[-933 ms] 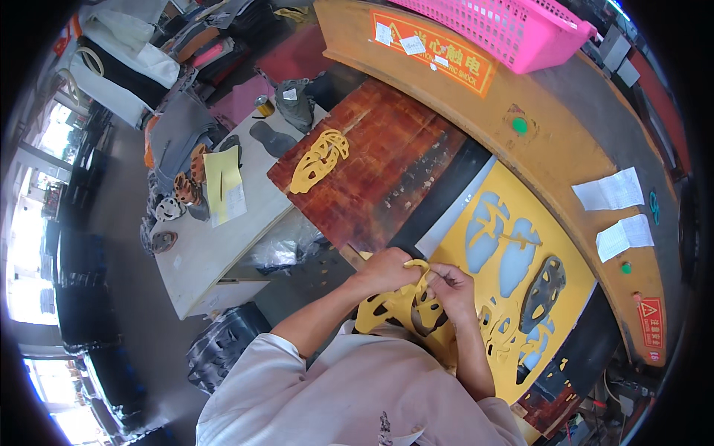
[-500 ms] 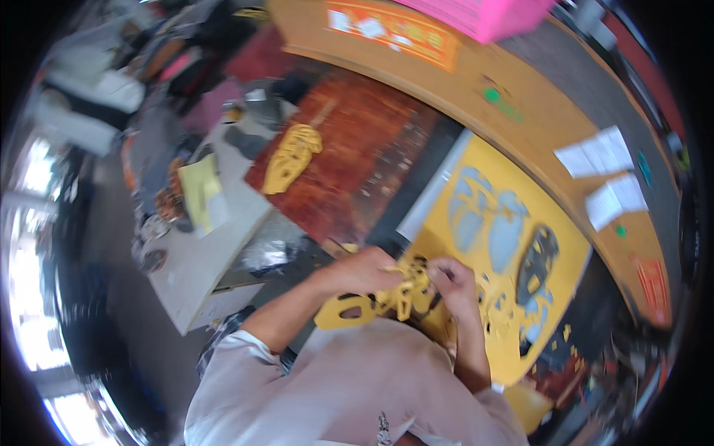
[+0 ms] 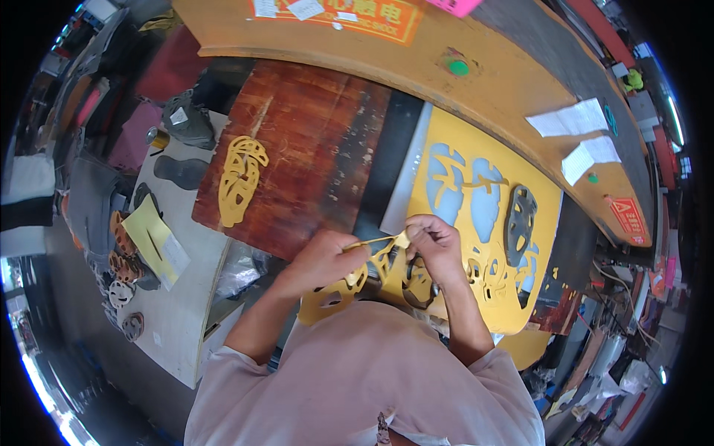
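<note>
Close in front of my body, my left hand [image 3: 327,262] grips a yellow cut-out piece [image 3: 332,297] shaped like a shoe upper with several openings. My right hand [image 3: 437,244] pinches a small yellow scrap [image 3: 402,240] between thumb and fingers. A thin yellow strip stretches from it to the left hand. More yellow webbing hangs below and between the hands, partly hidden by them. Just right of my right hand lies a yellow sheet [image 3: 487,286] with shoe-shaped cut-outs. A dark perforated shoe-shaped piece [image 3: 520,225] rests on that sheet.
Another yellow cut-out piece [image 3: 242,182] lies on a worn red-brown board [image 3: 297,134] at left. An orange machine beam [image 3: 357,56] crosses behind. A pale side table [image 3: 182,297] carries a yellow sheet of paper [image 3: 152,234] and a dark sole shape [image 3: 178,172].
The view has turned, shifting the board and beam leftward. My right hand has risen slightly, and a thin yellow strip now shows stretched between my hands.
</note>
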Demonstrator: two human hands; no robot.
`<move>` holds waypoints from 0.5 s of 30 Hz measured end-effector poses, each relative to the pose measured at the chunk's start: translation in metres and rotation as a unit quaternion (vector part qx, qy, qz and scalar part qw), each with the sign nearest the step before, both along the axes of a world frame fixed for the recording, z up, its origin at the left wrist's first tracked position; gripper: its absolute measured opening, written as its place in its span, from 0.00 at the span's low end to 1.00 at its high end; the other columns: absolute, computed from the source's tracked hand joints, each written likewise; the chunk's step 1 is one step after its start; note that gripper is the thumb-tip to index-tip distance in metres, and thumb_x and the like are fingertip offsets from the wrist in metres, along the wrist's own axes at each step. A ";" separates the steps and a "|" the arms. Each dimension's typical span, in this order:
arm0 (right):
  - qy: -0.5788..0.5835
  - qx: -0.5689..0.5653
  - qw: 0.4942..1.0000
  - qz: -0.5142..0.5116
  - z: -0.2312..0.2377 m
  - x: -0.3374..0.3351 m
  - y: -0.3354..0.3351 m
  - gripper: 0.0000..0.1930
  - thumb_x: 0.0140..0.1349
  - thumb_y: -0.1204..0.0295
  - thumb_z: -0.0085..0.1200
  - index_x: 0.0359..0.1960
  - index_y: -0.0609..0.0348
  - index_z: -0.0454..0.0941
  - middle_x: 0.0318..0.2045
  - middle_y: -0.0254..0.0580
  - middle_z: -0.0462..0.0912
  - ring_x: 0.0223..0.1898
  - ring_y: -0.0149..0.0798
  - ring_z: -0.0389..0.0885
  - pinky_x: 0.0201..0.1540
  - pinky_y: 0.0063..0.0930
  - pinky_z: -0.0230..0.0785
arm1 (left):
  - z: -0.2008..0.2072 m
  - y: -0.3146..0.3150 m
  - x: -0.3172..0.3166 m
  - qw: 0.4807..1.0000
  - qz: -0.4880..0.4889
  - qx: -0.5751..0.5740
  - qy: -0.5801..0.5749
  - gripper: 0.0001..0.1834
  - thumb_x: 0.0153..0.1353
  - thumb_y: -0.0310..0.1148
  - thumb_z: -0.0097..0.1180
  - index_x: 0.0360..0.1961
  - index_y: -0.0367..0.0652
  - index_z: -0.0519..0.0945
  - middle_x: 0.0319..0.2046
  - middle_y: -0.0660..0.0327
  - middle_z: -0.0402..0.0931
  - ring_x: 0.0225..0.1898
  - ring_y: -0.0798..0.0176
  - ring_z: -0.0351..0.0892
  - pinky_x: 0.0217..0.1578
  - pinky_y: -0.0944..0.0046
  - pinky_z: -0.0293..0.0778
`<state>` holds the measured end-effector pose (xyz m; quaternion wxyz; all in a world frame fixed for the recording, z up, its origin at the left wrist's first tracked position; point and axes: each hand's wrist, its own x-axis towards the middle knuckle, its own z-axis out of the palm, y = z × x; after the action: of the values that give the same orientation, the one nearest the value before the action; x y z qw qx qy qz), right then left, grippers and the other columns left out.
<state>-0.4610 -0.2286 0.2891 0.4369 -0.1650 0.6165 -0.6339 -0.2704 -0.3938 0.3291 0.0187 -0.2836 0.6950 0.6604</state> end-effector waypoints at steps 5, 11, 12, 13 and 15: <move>-0.076 -0.091 0.939 -0.323 -0.029 -0.062 0.002 0.14 0.79 0.67 0.57 0.58 0.62 0.82 0.27 0.33 0.83 0.25 0.26 0.78 0.28 0.23 0.71 | 0.002 -0.026 0.035 0.958 0.251 -0.098 0.102 0.17 0.70 0.34 0.59 0.30 0.29 0.84 0.21 0.60 0.84 0.24 0.75 0.78 0.26 0.62 0.75; 0.097 0.068 0.992 -0.054 -0.046 -0.070 0.027 0.13 0.79 0.64 0.59 0.54 0.62 0.84 0.31 0.33 0.84 0.25 0.27 0.81 0.31 0.22 0.76 | 0.014 -0.128 0.086 0.960 0.279 -0.016 -0.033 0.21 0.74 0.50 0.63 0.33 0.42 0.85 0.23 0.70 0.79 0.19 0.77 0.71 0.22 0.71 0.66; 0.102 0.092 0.990 -0.037 -0.052 -0.062 0.021 0.13 0.79 0.64 0.59 0.54 0.61 0.85 0.31 0.33 0.85 0.24 0.27 0.81 0.30 0.23 0.75 | 0.018 -0.139 0.088 0.959 0.278 -0.026 -0.043 0.22 0.74 0.51 0.63 0.32 0.42 0.85 0.24 0.70 0.80 0.19 0.77 0.71 0.22 0.72 0.66; 0.095 0.098 0.990 -0.029 -0.057 -0.052 0.015 0.14 0.79 0.64 0.59 0.54 0.62 0.84 0.30 0.31 0.84 0.24 0.26 0.80 0.29 0.22 0.74 | 0.023 -0.148 0.088 0.960 0.273 -0.032 -0.047 0.23 0.74 0.52 0.63 0.32 0.42 0.85 0.24 0.69 0.80 0.19 0.77 0.71 0.22 0.72 0.66; 0.082 0.127 0.988 -0.039 -0.066 -0.034 0.006 0.13 0.79 0.65 0.58 0.54 0.62 0.85 0.30 0.30 0.83 0.24 0.24 0.79 0.28 0.20 0.71 | 0.031 -0.169 0.085 0.961 0.268 -0.049 -0.054 0.23 0.73 0.53 0.63 0.32 0.43 0.85 0.26 0.67 0.82 0.21 0.76 0.73 0.23 0.73 0.68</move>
<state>-0.4950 -0.2225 0.2231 0.3772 -0.1356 0.7316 -0.5515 -0.1858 -0.5624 0.3599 -0.1356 -0.4950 0.6229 0.5904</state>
